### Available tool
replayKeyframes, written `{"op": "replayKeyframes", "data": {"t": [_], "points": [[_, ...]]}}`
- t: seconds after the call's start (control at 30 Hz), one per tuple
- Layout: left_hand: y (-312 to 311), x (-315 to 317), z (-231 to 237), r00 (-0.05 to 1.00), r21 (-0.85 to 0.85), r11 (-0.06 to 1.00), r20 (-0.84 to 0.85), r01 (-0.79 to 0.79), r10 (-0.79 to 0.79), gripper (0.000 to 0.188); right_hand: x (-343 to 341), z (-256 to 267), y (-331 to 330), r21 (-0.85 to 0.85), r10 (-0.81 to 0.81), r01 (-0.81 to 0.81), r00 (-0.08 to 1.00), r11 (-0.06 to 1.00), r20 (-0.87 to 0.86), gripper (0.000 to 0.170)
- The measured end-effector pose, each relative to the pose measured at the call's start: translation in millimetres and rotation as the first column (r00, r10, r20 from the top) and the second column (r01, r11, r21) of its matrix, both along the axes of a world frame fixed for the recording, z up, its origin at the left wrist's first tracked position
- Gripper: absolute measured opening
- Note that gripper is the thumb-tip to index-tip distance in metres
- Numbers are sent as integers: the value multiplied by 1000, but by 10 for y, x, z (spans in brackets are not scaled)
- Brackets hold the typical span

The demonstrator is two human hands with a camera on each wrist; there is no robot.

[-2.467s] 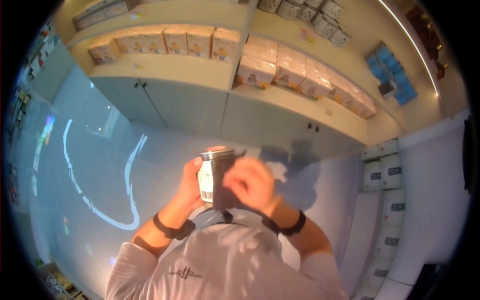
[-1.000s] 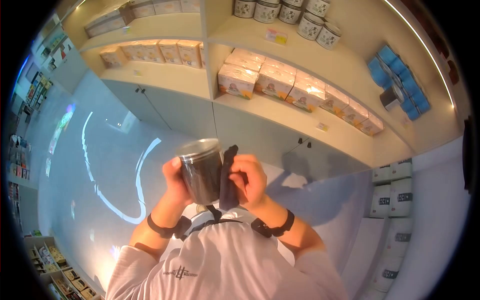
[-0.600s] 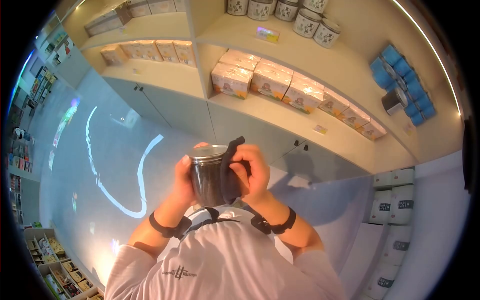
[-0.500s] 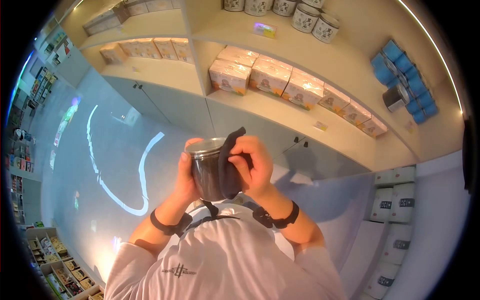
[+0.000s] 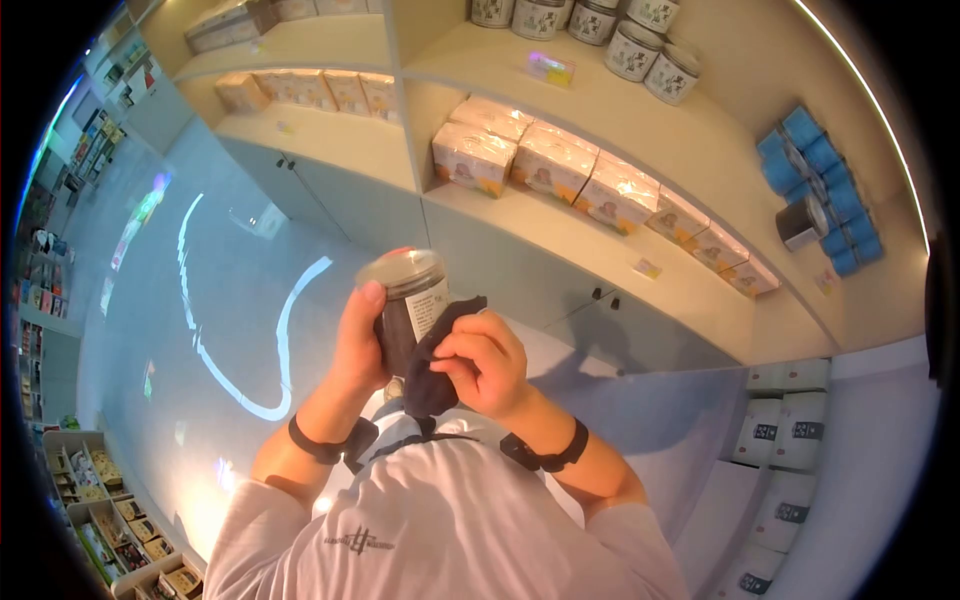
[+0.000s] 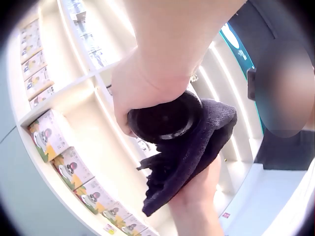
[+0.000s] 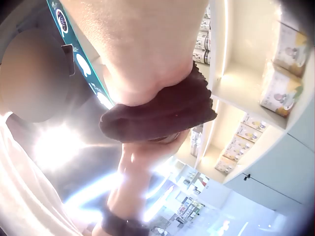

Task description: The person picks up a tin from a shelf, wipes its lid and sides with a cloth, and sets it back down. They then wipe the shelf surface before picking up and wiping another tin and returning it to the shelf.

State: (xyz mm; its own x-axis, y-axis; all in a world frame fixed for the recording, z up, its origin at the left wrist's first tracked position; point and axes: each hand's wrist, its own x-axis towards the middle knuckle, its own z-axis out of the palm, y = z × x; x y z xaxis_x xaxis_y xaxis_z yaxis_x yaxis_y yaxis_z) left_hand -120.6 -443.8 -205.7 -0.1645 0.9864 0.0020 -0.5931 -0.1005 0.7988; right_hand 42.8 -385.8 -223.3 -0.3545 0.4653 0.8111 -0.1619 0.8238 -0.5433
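Observation:
My left hand point(image 5: 358, 338) grips a dark jar point(image 5: 397, 325) with a silvery lid and a white printed label, tilted in front of my chest. In the left wrist view the jar's round dark base point(image 6: 165, 120) shows below the curled fingers. A dark cloth point(image 5: 440, 362) lies against the jar's side, pinched by my right hand point(image 5: 485, 362). The right wrist view shows the cloth point(image 7: 157, 113) hanging from that hand and covering most of the jar.
Shelves ahead hold packaged tissue-like boxes point(image 5: 545, 160), white-labelled cans point(image 5: 632, 50) and blue cans point(image 5: 820, 165). A lone dark can point(image 5: 800, 222) stands beside the blue ones. White packages point(image 5: 798, 430) are stacked at the right wall; bins of small goods point(image 5: 120, 520) stand lower left.
The left hand has turned the jar so its white label shows beside the cloth. The right hand has moved the cloth lower across the jar's side. The head view has shifted slightly.

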Motion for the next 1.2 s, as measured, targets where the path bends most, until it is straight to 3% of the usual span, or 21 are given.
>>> {"op": "replayKeyframes", "data": {"t": [0.07,0.13,0.17,0.23,0.3,0.33,0.43,0.53,0.6,0.63,0.67,0.83,0.9,0.97,1.03,1.1,1.17,1.2], "points": [[23,-11,-84,997,-45,999,82,-3,6,70,-89,75,67,23,-37,37,999,999,-21,22],[10,-60,-82,986,-107,994,167,-4,22,79,-221,265,120,-142,-106,99,993,985,-42,19],[23,-91,-27,996,-86,995,64,-59,65,87,-295,313,158,-195,-135,126,990,973,-32,17],[23,-242,72,992,-48,998,-119,-40,34,90,-443,144,195,-468,-81,23,991,883,-104,14],[64,-372,39,993,-28,1000,-115,-12,8,92,-553,141,192,-502,-95,25,989,864,-114,15],[83,-424,18,994,-12,1000,-105,1,-2,92,-601,153,172,-494,-96,28,989,869,-113,15],[147,-558,-116,996,83,996,-89,-12,20,95,-749,384,-12,-204,-242,227,969,952,-50,18],[203,-710,-121,970,166,984,-222,-67,104,97,-969,422,2,-38,-322,322,947,946,-1,16],[245,-775,-238,944,247,957,-249,-154,216,93,-1104,371,212,-466,-239,215,971,858,8,8],[235,-815,-243,947,242,959,-247,-146,207,93,-1168,377,293,-681,-175,109,984,724,-29,5],[230,-860,-245,929,262,954,-296,-146,223,95,-1227,386,263,-697,-178,135,984,704,10,4],[341,-1070,-286,899,303,950,-393,-72,194,100,-1337,230,131,-556,-319,284,947,781,35,2],[350,-1024,-260,903,275,958,-385,-86,191,108,-1336,154,161,-586,-291,193,953,787,-77,2],[417,-996,-325,918,319,938,-317,-135,240,114,-1316,138,159,-580,-317,201,943,789,-105,3],[468,-1000,-373,889,380,913,-352,-151,294,113,-1278,156,146,-569,-337,208,932,795,-131,4],[444,-1031,-374,816,350,920,-471,-175,334,100,-1240,197,121,-450,-412,316,902,835,-132,6],[403,-986,-228,823,380,918,-483,-109,298,89,-1181,207,115,-408,-456,373,880,834,-129,9],[350,-933,-76,882,259,965,-441,-49,163,84,-1152,228,103,-334,-493,432,862,838,-122,10]]}}
